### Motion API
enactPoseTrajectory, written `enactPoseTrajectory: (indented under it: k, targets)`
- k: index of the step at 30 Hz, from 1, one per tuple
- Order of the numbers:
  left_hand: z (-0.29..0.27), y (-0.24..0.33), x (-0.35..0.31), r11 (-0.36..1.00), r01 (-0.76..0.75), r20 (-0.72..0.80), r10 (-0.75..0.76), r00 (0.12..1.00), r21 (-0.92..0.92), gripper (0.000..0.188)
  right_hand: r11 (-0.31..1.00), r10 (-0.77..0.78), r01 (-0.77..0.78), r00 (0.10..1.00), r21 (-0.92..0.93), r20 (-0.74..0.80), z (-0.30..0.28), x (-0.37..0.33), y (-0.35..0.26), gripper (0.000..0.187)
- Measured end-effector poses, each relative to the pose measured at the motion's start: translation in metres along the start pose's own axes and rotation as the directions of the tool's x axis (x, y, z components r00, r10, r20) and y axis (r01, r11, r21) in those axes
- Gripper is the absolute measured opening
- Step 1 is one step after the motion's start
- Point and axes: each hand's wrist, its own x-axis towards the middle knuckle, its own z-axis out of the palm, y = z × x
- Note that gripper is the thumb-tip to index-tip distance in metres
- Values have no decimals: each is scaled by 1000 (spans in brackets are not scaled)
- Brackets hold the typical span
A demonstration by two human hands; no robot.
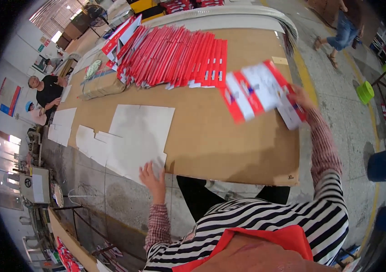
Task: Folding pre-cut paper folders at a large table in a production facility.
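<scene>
A red-and-white printed carton sheet (257, 90), slightly blurred, hangs above the right part of the table with my right hand (301, 96) closed on its right edge. One white flap of it droops below the fingers. My left hand (153, 180) has its fingers spread at the near edge of a white cardboard blank (140, 129), which lies flat with its plain side up. Whether the fingertips touch the blank or hover over it I cannot tell. At the back, a long leaning row of folded red cartons (170, 54) stands on the brown table top (229, 149).
Left of the row lies a brown wrapped bundle (104, 84) with pale cord on it. More white blanks (63, 124) overhang the table's left side. Two people (50, 93) are at the far left; another person (345, 27) walks at upper right. A green stool (364, 92) and blue bucket (383, 165) stand right.
</scene>
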Motion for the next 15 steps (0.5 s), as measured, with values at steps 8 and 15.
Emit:
enactPoseTrajectory:
  k: [8, 15]
  targets:
    - [2, -37, 12, 996, -93, 219, 91, 972, 1, 60, 743, -161, -79, 943, -665, -292, 207, 217, -47, 41]
    - [-90, -25, 75, 898, -440, 146, 437, 888, -15, 14, 896, -359, 370, 929, -246, 88, 197, 72, -90, 49]
